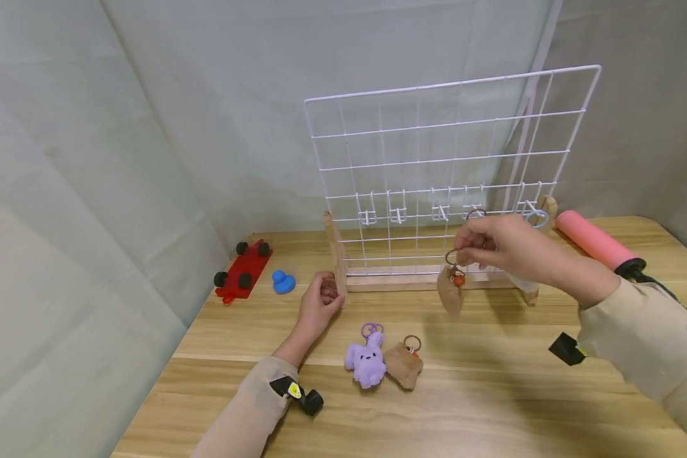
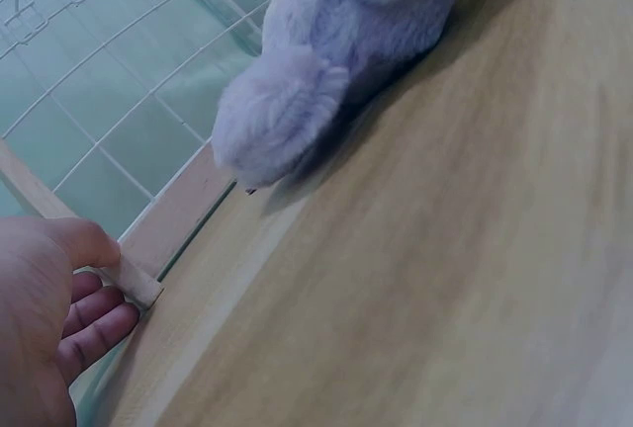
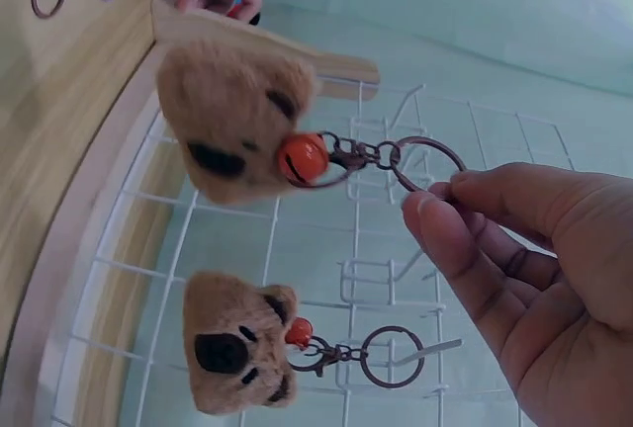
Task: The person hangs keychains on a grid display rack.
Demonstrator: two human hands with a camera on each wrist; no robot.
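My right hand (image 1: pixel 506 245) pinches the metal ring of a brown plush keychain (image 3: pixel 237 121) between thumb and fingertips. The plush dangles in front of the white wire grid rack (image 1: pixel 401 168), with an orange bell (image 3: pixel 303 158) at its clasp. A second brown plush keychain (image 3: pixel 237 343) hangs by its ring from a hook, seen in the right wrist view. With thumb and fingers, my left hand (image 1: pixel 319 302) grips the rack's left wooden foot (image 2: pixel 134 279). On the table between the hands lie a purple plush keychain (image 1: pixel 369 362) and another brown plush keychain (image 1: pixel 404 366).
Several white hooks (image 1: pixel 397 215) line the grid. A light-blue ring (image 1: pixel 537 219) hangs at the rightmost hook. Left of the rack are a blue rubber duck (image 1: pixel 283 282) and a red object with black wheels (image 1: pixel 246 270). A pink cylinder (image 1: pixel 595 238) lies at the right.
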